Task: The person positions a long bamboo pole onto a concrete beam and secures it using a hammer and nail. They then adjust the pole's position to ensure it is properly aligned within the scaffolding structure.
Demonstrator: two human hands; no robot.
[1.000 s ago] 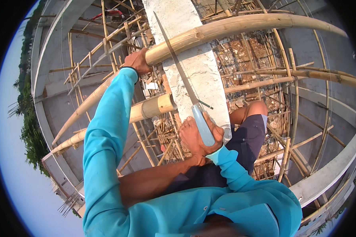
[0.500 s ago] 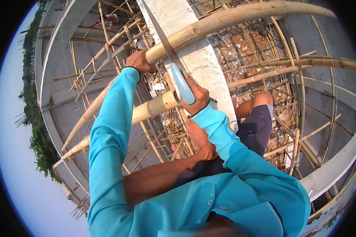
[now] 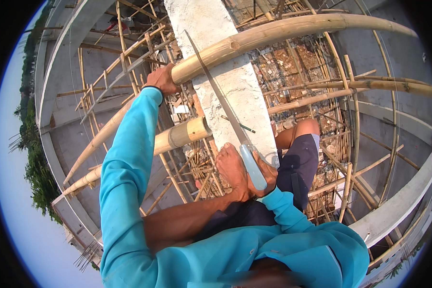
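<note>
A thick bamboo pole (image 3: 273, 33) lies across the rough pale concrete beam (image 3: 192, 17). My left hand (image 3: 162, 79) is wrapped around its left end. My right hand (image 3: 266, 175) is closed on the light blue handle of a hand saw (image 3: 228, 113). The long blade slants up and left, crossing the pole near my left hand, with its tip beyond the pole. How deep the teeth sit in the bamboo I cannot tell. A second bamboo pole (image 3: 175, 137) with a cut open end lies nearer, left of the beam.
My bare foot (image 3: 230, 165) rests by the beam, close to the saw handle. A small dark green stick-like thing (image 3: 247, 128) lies on the beam beside the blade. Bamboo scaffolding (image 3: 348, 96) surrounds the beam, with rubble (image 3: 305, 62) far below. Open drops lie on both sides.
My right hand has drawn the saw back toward my body and slightly right, so more blade shows on the near side of the pole. My left hand keeps its hold.
</note>
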